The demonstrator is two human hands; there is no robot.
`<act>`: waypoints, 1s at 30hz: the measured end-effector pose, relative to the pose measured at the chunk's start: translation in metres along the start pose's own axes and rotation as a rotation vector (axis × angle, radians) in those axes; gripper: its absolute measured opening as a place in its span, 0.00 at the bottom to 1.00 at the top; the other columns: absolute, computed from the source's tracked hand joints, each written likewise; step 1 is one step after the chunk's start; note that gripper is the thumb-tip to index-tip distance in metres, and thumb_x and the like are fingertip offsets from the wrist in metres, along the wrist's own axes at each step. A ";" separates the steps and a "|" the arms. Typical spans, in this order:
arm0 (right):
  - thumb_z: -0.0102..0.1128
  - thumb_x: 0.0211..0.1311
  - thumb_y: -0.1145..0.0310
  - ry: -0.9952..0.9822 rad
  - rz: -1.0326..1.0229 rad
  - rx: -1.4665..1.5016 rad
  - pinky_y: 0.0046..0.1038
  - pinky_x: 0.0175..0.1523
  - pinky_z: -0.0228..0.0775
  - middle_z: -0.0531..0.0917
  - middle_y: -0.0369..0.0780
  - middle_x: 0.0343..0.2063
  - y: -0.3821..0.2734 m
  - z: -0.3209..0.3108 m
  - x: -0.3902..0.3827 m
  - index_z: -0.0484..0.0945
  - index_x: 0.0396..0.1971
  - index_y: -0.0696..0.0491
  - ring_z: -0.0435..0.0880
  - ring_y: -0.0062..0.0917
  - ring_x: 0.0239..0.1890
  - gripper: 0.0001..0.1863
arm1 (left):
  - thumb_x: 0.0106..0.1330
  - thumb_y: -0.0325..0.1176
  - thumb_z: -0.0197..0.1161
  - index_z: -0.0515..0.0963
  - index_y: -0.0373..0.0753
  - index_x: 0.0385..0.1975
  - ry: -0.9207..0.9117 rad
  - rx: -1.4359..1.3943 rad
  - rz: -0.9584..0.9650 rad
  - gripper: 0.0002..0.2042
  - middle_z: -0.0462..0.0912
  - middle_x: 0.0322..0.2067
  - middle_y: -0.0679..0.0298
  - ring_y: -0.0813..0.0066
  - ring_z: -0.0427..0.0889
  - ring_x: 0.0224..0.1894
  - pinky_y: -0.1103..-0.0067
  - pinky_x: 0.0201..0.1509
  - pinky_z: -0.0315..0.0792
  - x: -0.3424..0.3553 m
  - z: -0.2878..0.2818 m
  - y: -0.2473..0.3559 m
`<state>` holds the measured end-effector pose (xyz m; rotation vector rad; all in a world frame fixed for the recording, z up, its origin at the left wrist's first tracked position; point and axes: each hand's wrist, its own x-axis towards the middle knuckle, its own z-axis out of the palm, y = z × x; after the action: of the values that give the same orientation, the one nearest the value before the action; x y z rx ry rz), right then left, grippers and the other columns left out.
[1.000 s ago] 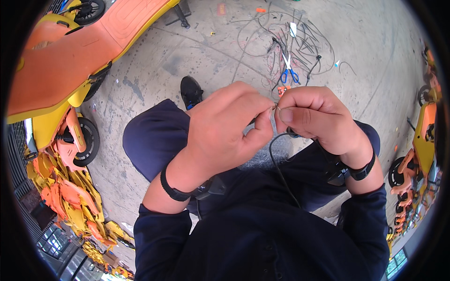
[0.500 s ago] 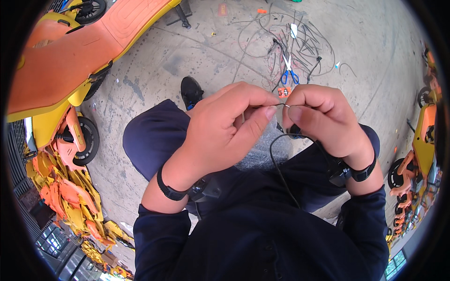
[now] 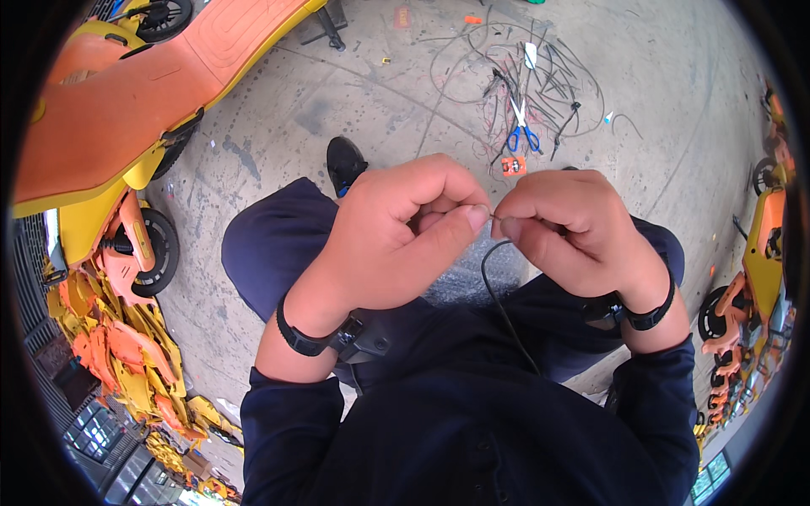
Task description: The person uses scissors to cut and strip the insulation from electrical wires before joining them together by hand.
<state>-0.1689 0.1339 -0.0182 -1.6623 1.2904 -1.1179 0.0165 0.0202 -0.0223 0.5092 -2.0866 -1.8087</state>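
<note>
A thin dark wire (image 3: pixel 493 217) runs between my fingertips, mostly covered by them. My left hand (image 3: pixel 396 240) pinches one side of it between thumb and forefinger. Close beside it, my right hand (image 3: pixel 578 228) pinches the other side, its remaining fingers curled in. A black cable (image 3: pixel 499 295) loops from below my right thumb down toward my lap. Beyond the hands, blue-handled scissors (image 3: pixel 521 135) lie on the floor, with a small orange box (image 3: pixel 513 166) just nearer to me.
Tangled grey and red wires (image 3: pixel 553 80) spread around the scissors. Clear crinkled plastic (image 3: pixel 472 278) sits between my knees. At the left stand an orange and yellow scooter body (image 3: pixel 126 118) and a heap of panels (image 3: pixel 126 354); more scooters (image 3: pixel 764 244) line the right.
My fingertips have come closer together, leaving less wire showing between them. My right hand has shifted left and slightly nearer to me. The bright tip seen earlier no longer shows.
</note>
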 end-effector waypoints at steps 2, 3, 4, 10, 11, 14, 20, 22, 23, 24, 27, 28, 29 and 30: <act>0.51 0.54 0.81 -0.038 0.131 0.142 0.23 0.27 0.67 0.79 0.38 0.23 -0.002 -0.001 -0.002 0.78 0.29 0.58 0.77 0.24 0.23 0.07 | 0.60 0.23 0.60 0.76 0.35 0.31 -0.014 -0.048 -0.010 0.01 0.72 0.19 0.73 0.91 0.65 0.19 0.88 0.22 0.59 0.001 0.000 0.002; 0.50 0.57 0.80 -0.077 0.261 0.285 0.20 0.29 0.67 0.80 0.37 0.24 -0.003 -0.001 -0.003 0.78 0.29 0.58 0.77 0.19 0.24 0.06 | 0.60 0.23 0.61 0.77 0.35 0.32 0.016 -0.055 -0.042 0.03 0.74 0.24 0.71 0.90 0.66 0.23 0.88 0.26 0.60 0.001 0.002 0.006; 0.50 0.57 0.80 -0.078 0.261 0.285 0.20 0.29 0.67 0.80 0.37 0.24 -0.005 0.000 -0.003 0.78 0.29 0.58 0.77 0.19 0.24 0.06 | 0.59 0.24 0.62 0.77 0.34 0.33 0.049 -0.061 -0.075 0.04 0.76 0.28 0.70 0.88 0.68 0.27 0.88 0.29 0.61 0.001 0.004 0.008; 0.52 0.60 0.80 0.109 0.401 0.564 0.17 0.34 0.65 0.80 0.34 0.25 -0.011 0.005 -0.003 0.78 0.32 0.59 0.74 0.12 0.28 0.06 | 0.55 0.24 0.66 0.78 0.37 0.31 0.312 0.375 0.449 0.06 0.80 0.26 0.65 0.75 0.77 0.22 0.84 0.23 0.69 0.011 0.005 -0.001; 0.52 0.60 0.80 0.153 0.360 0.517 0.17 0.32 0.65 0.80 0.33 0.24 -0.008 0.008 -0.004 0.78 0.31 0.59 0.73 0.12 0.27 0.05 | 0.55 0.24 0.66 0.78 0.37 0.31 0.310 0.374 0.450 0.06 0.80 0.26 0.65 0.75 0.77 0.22 0.84 0.23 0.69 0.011 0.007 -0.002; 0.52 0.58 0.81 0.183 0.297 0.347 0.17 0.29 0.64 0.79 0.34 0.23 -0.007 0.008 -0.005 0.77 0.30 0.59 0.73 0.13 0.23 0.05 | 0.53 0.25 0.66 0.78 0.37 0.31 0.258 0.473 0.493 0.07 0.80 0.28 0.62 0.69 0.78 0.24 0.81 0.23 0.70 0.009 0.013 -0.006; 0.55 0.48 0.82 0.211 0.015 -0.148 0.24 0.24 0.66 0.76 0.39 0.19 0.001 0.009 0.000 0.75 0.27 0.58 0.74 0.27 0.18 0.06 | 0.53 0.24 0.64 0.78 0.36 0.33 0.229 0.728 0.539 0.08 0.81 0.30 0.60 0.65 0.80 0.26 0.78 0.28 0.73 0.008 0.015 -0.007; 0.56 0.45 0.82 0.215 -0.021 -0.224 0.26 0.24 0.68 0.76 0.40 0.19 0.002 0.010 0.001 0.75 0.27 0.58 0.75 0.31 0.18 0.07 | 0.51 0.24 0.64 0.78 0.36 0.32 0.226 0.810 0.511 0.08 0.80 0.29 0.59 0.64 0.80 0.26 0.77 0.28 0.73 0.008 0.018 -0.007; 0.56 0.43 0.81 0.224 -0.027 -0.241 0.27 0.24 0.68 0.76 0.40 0.19 0.003 0.012 0.000 0.75 0.26 0.57 0.75 0.32 0.18 0.07 | 0.51 0.24 0.64 0.78 0.36 0.32 0.226 0.811 0.510 0.08 0.80 0.29 0.59 0.64 0.80 0.26 0.77 0.28 0.73 0.007 0.018 -0.007; 0.56 0.42 0.81 0.234 -0.033 -0.258 0.29 0.24 0.69 0.76 0.39 0.18 0.004 0.013 0.000 0.74 0.25 0.57 0.76 0.33 0.18 0.07 | 0.51 0.24 0.64 0.78 0.36 0.32 0.223 0.824 0.503 0.08 0.80 0.29 0.60 0.64 0.80 0.26 0.77 0.27 0.73 0.007 0.018 -0.007; 0.56 0.41 0.81 0.219 -0.053 -0.314 0.29 0.22 0.68 0.75 0.39 0.17 0.006 0.014 0.000 0.73 0.24 0.56 0.75 0.33 0.18 0.06 | 0.49 0.23 0.64 0.77 0.36 0.30 0.219 0.845 0.492 0.08 0.79 0.27 0.60 0.64 0.79 0.25 0.77 0.26 0.72 0.007 0.020 -0.009; 0.56 0.41 0.81 0.220 -0.052 -0.314 0.29 0.22 0.68 0.75 0.39 0.17 0.006 0.015 0.000 0.73 0.24 0.56 0.75 0.33 0.18 0.06 | 0.48 0.23 0.63 0.77 0.36 0.29 0.219 0.853 0.488 0.08 0.78 0.26 0.61 0.64 0.78 0.24 0.77 0.25 0.71 0.007 0.020 -0.009; 0.56 0.41 0.80 0.209 -0.054 -0.317 0.29 0.21 0.68 0.74 0.38 0.17 0.005 0.015 0.000 0.73 0.23 0.56 0.75 0.33 0.18 0.06 | 0.48 0.23 0.63 0.77 0.36 0.29 0.219 0.854 0.488 0.08 0.78 0.26 0.61 0.64 0.78 0.24 0.77 0.25 0.71 0.007 0.020 -0.009; 0.57 0.41 0.80 0.199 -0.056 -0.320 0.29 0.21 0.67 0.74 0.38 0.16 0.005 0.015 0.000 0.73 0.23 0.56 0.75 0.33 0.18 0.06 | 0.46 0.22 0.63 0.76 0.37 0.28 0.210 0.860 0.486 0.08 0.77 0.25 0.61 0.65 0.77 0.23 0.77 0.24 0.70 0.007 0.020 -0.009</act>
<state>-0.1565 0.1335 -0.0278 -1.8633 1.6280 -1.1811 0.0015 0.0337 -0.0340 0.3151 -2.4717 -0.5260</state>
